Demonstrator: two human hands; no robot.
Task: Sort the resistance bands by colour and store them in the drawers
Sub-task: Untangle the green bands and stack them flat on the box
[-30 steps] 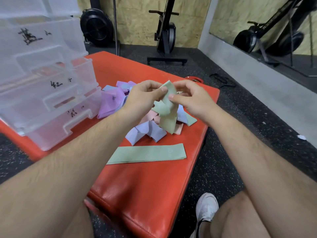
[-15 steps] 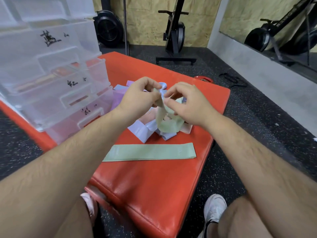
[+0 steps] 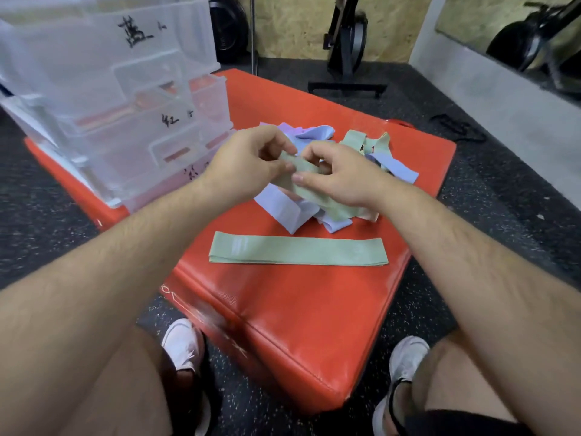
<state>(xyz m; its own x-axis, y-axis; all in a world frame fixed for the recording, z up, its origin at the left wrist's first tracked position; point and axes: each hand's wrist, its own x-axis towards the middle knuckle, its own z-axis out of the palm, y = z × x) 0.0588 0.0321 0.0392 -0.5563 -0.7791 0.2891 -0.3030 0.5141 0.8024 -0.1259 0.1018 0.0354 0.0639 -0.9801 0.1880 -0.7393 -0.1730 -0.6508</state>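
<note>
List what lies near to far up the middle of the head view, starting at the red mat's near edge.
Near edge of the red mat → flat green band → left hand and right hand, side by side, both pinching a second green band → black exercise machine at the far wall.

Matt woven-cloth green band (image 3: 298,252) lies on glossy red vinyl pad (image 3: 283,309); clear plastic drawers (image 3: 110,89).

Black rubber floor (image 3: 503,196) flecked with pale specks fills the room. At 12 o'clock stands a chipboard wall (image 3: 295,23), with a black exercise machine (image 3: 345,51) on a flat base before it. At 2 o'clock a pale grey wall (image 3: 503,89) carries a mirror (image 3: 471,17). A red padded block (image 3: 283,325) sits mid-floor under even, soft light.
</note>
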